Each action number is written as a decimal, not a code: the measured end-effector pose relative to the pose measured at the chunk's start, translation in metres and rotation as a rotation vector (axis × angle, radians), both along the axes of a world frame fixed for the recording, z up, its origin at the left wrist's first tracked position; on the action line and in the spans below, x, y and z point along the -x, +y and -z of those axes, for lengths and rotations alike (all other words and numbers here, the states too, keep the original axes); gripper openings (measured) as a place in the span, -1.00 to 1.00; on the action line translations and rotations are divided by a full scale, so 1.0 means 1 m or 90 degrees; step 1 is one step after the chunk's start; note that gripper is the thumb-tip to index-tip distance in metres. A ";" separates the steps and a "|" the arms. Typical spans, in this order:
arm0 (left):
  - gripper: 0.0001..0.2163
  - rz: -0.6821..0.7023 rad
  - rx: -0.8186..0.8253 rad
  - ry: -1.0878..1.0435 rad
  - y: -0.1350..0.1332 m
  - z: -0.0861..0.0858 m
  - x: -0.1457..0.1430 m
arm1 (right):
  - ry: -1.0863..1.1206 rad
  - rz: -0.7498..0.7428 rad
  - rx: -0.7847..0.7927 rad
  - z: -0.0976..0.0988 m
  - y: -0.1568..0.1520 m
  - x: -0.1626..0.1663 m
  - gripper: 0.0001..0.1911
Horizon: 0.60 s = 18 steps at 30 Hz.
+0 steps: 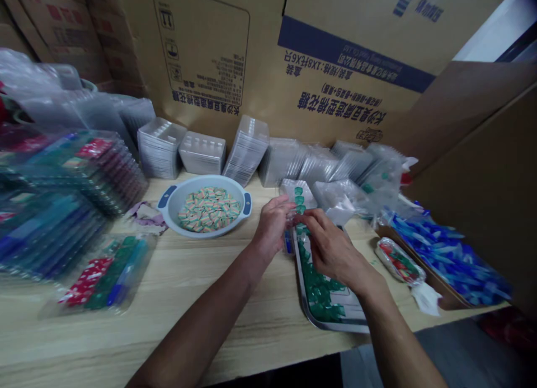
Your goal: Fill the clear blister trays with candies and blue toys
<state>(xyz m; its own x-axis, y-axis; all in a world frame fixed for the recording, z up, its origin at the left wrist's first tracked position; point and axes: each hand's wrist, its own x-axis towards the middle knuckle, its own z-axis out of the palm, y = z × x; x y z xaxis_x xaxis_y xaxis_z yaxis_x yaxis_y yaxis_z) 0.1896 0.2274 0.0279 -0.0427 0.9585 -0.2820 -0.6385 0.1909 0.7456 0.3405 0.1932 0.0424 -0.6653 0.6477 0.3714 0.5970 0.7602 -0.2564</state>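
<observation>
left grip (272,227): fingers half-curled, up against the edge of a clear blister tray (292,190). Can't tell if it's actually holding it.
right grip (331,249): fingers drawn together beside the left hand, over a row of small green pieces (299,200) in that blister. Partly hidden, so can't tell if it has a piece.
pieces: more lie heaped on a steel tray (302,281) under the right hand; the blister sits at the tray's far end.
handling: pieces look light and small, likely slick; pinch singly by the edges. Blister looks thin and flexible, so take it by the rim.
nearby: white bowl with blue handles (205,209) of striped pieces (208,210) left of the hands; small bag of red and green pieces (398,262) to the right; blue pieces (448,259) in a cardboard tray (390,237).
rest: stacked clear trays (161,150) along the back of the bench (210,315); filled packs (62,203) far left; cardboard cartons (251,52) behind.
</observation>
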 end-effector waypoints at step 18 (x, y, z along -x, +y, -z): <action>-0.59 -0.003 0.042 -0.068 0.005 0.006 0.004 | 0.211 0.116 0.074 0.026 0.009 -0.009 -0.83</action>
